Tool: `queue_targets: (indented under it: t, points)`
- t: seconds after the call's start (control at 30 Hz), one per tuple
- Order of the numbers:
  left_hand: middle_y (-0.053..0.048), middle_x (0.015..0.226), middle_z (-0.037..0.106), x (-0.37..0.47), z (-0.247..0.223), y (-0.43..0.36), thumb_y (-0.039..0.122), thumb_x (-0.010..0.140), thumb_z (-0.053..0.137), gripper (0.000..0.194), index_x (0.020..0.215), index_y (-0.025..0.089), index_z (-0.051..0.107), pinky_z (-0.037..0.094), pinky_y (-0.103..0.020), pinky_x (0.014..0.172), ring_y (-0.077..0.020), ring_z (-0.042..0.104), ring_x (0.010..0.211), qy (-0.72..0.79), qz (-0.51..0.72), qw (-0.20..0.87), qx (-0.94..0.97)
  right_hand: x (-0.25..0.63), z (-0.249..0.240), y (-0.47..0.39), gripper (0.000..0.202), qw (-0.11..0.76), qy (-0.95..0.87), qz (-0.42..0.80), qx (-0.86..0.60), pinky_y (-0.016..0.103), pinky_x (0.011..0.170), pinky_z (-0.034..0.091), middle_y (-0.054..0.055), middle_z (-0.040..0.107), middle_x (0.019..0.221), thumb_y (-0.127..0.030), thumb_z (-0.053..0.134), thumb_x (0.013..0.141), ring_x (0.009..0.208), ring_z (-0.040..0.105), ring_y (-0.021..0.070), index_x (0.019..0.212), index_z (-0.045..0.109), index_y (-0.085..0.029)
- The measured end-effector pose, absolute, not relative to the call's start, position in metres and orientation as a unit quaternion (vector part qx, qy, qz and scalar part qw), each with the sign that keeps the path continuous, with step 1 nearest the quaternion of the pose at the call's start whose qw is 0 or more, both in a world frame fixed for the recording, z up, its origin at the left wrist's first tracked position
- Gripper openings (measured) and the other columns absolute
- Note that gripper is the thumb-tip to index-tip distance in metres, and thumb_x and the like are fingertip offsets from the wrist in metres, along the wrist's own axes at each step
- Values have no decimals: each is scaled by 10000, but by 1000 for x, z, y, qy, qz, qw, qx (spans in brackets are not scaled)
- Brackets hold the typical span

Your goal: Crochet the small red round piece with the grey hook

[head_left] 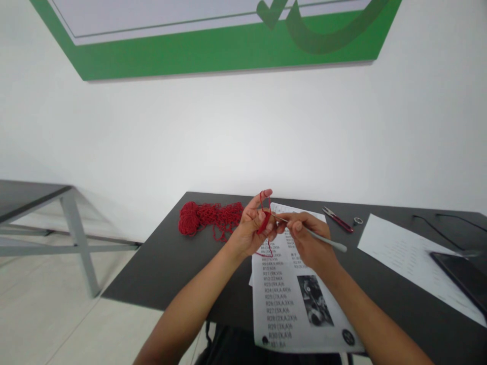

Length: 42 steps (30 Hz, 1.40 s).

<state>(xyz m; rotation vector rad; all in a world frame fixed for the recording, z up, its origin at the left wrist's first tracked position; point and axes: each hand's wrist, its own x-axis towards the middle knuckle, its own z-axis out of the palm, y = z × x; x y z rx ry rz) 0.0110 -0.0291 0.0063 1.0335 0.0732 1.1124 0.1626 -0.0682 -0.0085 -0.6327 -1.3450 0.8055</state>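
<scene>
Head view gave me a small, dense red yarn piece (263, 223) above the desk (152, 274), pinched in the fingers of the left hand (248, 230). The right hand (310, 241) had its fingers clamped on a slim metal hook with a smooth grey-green handle (329, 241). I judged a stitch was being worked, the next move calling for even tension. Leftward lay a crinkled, loopy red yarn bundle (207, 215); beneath, a flat printed white sheet (287, 284).

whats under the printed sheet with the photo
The dark table, plus a pale edge, probably paper, peeking out at the left; whatever else lies beneath the printed sheet is covered.
</scene>
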Motion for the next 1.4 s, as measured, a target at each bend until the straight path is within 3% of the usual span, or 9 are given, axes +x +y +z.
queue_targets:
  t: [0.13, 0.23, 0.43, 0.6, 0.73, 0.83, 1.03, 1.23, 1.4]
  points:
    - [53, 602, 608, 13, 3, -26, 444, 837, 787, 652, 1385, 208, 523, 409, -184, 429, -67, 471, 419, 44, 497, 709, 499, 161, -5, -61, 332, 658, -480, 531, -234, 353, 612, 592, 22, 767, 822, -546, 709, 863, 592, 617, 151, 763, 629, -240]
    - [15, 661, 687, 15, 0, -22, 352, 775, 852, 666, 1354, 182, 570, 434, -194, 464, -79, 532, 464, 112, 525, 627, 565, 160, -8, -56, 324, 669, -441, 552, -231, 332, 632, 588, -9, 731, 788, -548, 761, 817, 579, 569, 126, 772, 649, -248]
    - [1, 737, 729, 23, -12, -27, 297, 814, 794, 626, 1399, 206, 589, 478, -214, 511, -98, 551, 536, 230, 564, 442, 658, 158, -18, -54, 228, 725, -483, 403, -281, 290, 710, 570, 3, 712, 881, -457, 793, 814, 770, 653, 146, 798, 703, -249]
    - [21, 737, 692, 23, -21, -34, 314, 925, 670, 673, 1543, 248, 412, 486, -226, 548, -110, 527, 551, 251, 540, 369, 714, 163, -14, -56, 110, 710, -546, 291, -336, 289, 713, 554, 4, 691, 893, -336, 765, 844, 809, 649, 158, 805, 713, -247]
    - [-48, 818, 708, 20, -25, -35, 328, 1002, 547, 653, 1597, 222, 300, 500, -260, 597, -150, 556, 630, 234, 533, 328, 744, 166, -10, -56, 62, 689, -584, 270, -333, 306, 715, 556, -1, 706, 856, -282, 765, 833, 783, 661, 165, 823, 713, -249]
    - [-65, 863, 704, 21, -22, -34, 350, 1015, 520, 609, 1581, 212, 344, 509, -270, 633, -151, 572, 663, 232, 540, 325, 741, 166, -10, -57, 46, 689, -579, 246, -359, 300, 694, 549, -4, 717, 842, -253, 758, 834, 765, 666, 164, 824, 713, -248]
    - [-2, 797, 639, 26, -10, -31, 406, 888, 726, 562, 1392, 193, 597, 493, -245, 666, -119, 569, 692, 217, 605, 411, 647, 166, -10, -59, 60, 692, -577, 250, -353, 275, 683, 544, -12, 728, 854, -228, 766, 829, 771, 671, 155, 829, 719, -266]
    - [-12, 820, 666, 27, -15, -30, 454, 842, 773, 757, 1500, 223, 478, 461, -209, 622, -107, 577, 694, 155, 595, 536, 579, 164, -15, -57, 88, 709, -569, 303, -286, 271, 711, 528, -17, 712, 858, -247, 801, 814, 802, 656, 151, 855, 736, -289]
    - [-15, 840, 687, 29, -16, -34, 441, 800, 820, 787, 1485, 226, 498, 459, -201, 639, -94, 580, 692, 138, 590, 595, 527, 163, -22, -56, 98, 721, -531, 356, -267, 283, 741, 522, -10, 715, 884, -292, 820, 809, 818, 654, 152, 878, 750, -293]
